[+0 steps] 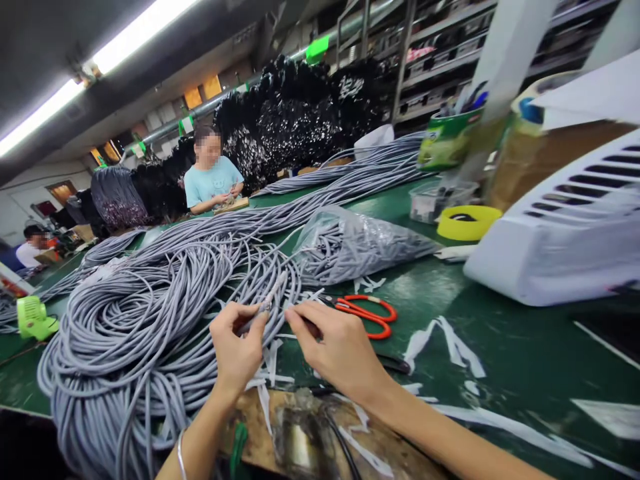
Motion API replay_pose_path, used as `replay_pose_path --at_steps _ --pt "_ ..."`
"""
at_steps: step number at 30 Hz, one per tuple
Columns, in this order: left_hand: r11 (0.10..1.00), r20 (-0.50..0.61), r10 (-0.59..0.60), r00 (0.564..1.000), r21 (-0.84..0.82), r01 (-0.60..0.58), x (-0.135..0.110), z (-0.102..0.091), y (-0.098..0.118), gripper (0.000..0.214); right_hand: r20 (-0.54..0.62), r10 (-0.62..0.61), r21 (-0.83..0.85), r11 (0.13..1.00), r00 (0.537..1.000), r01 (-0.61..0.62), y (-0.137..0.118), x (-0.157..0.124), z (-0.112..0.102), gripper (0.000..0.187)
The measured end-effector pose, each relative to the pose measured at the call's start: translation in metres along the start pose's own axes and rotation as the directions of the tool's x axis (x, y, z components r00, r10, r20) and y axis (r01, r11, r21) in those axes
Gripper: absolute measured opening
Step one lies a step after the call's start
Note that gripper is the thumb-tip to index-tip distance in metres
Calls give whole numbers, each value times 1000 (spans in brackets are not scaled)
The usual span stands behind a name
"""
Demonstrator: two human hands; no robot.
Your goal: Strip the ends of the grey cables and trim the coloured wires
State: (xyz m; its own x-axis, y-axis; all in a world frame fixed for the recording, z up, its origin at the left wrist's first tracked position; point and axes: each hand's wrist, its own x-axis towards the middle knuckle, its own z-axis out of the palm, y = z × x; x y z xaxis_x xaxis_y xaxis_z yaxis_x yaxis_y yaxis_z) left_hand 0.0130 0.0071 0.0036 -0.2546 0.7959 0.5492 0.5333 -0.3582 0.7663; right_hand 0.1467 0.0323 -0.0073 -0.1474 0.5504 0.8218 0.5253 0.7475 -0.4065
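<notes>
My left hand (pixel 236 343) pinches a grey cable (pixel 246 327) between thumb and fingers. Whitish stripped material (pixel 275 288) sticks up just beyond its fingertips. Close by on the right, my right hand (pixel 337 343) has its thumb and fingers pressed together; what they hold, if anything, is too small to make out. A large coil of grey cable (pixel 135 300) lies to the left of both hands. Behind my right hand rest red-handled scissors (pixel 370 313). Below the hands sits a wooden board (pixel 255 413) with a metal fixture (pixel 303 437) on it.
A clear plastic bag (pixel 360 243) full of short grey pieces lies beyond the hands. White strips (pixel 445 343) are scattered over the green table (pixel 510 360). At right stand a white slatted casing (pixel 565 227) and a yellow ring (pixel 469 221). A co-worker (pixel 213 177) sits across the table.
</notes>
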Motion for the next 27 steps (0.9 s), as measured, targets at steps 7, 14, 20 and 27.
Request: replay_pose_path --at_steps 7,14,20,27 --pt "980 -1 153 988 128 -152 -2 -3 -2 10 31 25 32 999 999 -26 -4 -3 2 36" --pt "962 -9 226 974 160 -222 -3 -4 -1 7 23 15 61 998 1000 -17 -3 -3 2 35" --pt "927 15 306 952 222 -301 -6 -3 0 8 24 -1 26 1000 1000 0 -3 -3 1 36" --pt "902 87 324 942 273 -336 -7 3 3 13 -19 -68 -64 996 998 66 -2 -8 6 38"
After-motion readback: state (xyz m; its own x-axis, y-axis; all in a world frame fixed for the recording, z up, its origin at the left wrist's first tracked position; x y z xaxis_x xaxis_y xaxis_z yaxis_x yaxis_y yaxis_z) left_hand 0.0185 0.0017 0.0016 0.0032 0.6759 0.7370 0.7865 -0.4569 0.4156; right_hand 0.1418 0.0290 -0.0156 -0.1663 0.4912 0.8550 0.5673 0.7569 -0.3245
